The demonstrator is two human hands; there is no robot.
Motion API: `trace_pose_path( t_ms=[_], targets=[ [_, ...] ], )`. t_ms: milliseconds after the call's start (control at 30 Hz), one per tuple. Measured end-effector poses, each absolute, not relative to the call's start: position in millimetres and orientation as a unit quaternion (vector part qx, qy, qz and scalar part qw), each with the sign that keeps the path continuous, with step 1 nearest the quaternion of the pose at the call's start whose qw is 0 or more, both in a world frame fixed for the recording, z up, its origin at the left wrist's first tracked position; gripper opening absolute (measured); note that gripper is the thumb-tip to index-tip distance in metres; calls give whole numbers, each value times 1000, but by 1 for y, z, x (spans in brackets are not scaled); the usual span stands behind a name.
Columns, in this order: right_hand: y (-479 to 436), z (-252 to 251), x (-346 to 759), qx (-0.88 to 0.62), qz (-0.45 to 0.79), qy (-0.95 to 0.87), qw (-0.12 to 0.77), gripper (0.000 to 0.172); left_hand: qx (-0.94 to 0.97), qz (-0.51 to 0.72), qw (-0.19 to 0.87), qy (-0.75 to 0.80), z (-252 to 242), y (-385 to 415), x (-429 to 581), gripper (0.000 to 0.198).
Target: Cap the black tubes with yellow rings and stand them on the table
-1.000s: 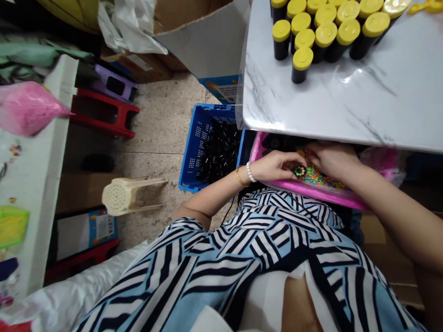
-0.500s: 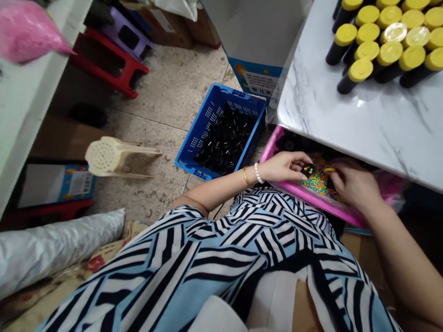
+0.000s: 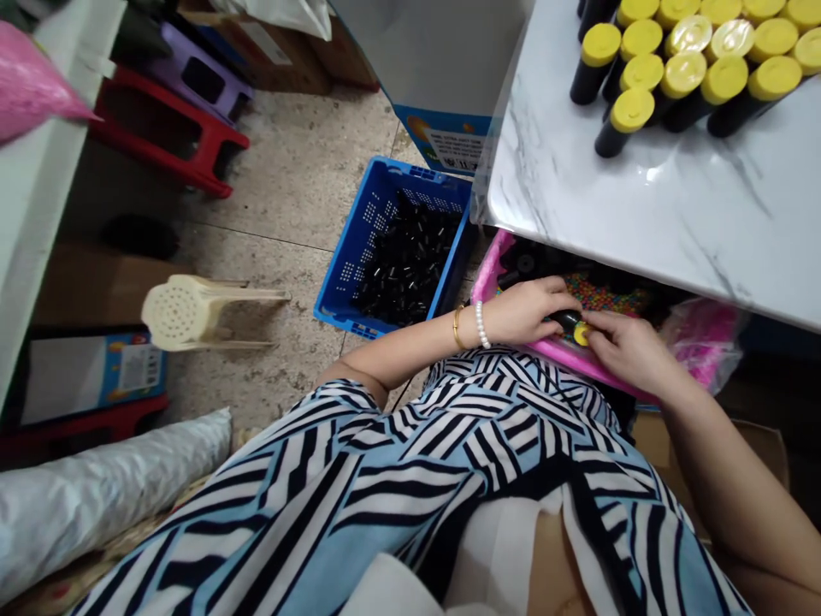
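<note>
The head-worn camera looks forward and steeply down. The wearer's shirt (image 3: 410,479) fills the bottom of the frame at close range. The left hand (image 3: 535,310) and right hand (image 3: 632,346) sit right of centre, beyond it; the table (image 3: 647,201) occupies the upper right, the floor (image 3: 282,201) centre-left.

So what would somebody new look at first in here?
Probably the black tubes with round yellow caps on the white marble-patterned table, upper right. Next, the bright pink tray below, where the left hand holds a black tube and the right hand touches its yellow end.
</note>
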State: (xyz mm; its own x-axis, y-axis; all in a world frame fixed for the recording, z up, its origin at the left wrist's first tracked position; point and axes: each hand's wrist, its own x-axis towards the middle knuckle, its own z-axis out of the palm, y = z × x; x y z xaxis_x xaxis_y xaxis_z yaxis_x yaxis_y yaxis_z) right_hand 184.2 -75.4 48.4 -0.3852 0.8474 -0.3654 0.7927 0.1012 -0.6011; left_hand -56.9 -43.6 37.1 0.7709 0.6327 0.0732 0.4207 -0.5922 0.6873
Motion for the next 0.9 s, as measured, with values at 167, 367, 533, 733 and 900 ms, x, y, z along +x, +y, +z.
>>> trace_pose_path(
  t_ms=[167,367,533,733,900],
  targets=[
    [-73,47,177,-564,589,-579,14,23,912,111,230,322,43,-46,-52,35],
    [-67,41,173,-552,632,-544,26,17,928,57,173,327,53,-44,-49,40],
    [-69,39,177,-556,619,-555,18,21,917,57,221,328,45,-48,-50,49],
    [-73,46,200,-658,311,-681,77,45,890,159,324,279,34,-43,-54,41],
    [-87,68,225,-622,544,-549,120,48,863,208,396,235,38,-43,-56,34]
  ],
)
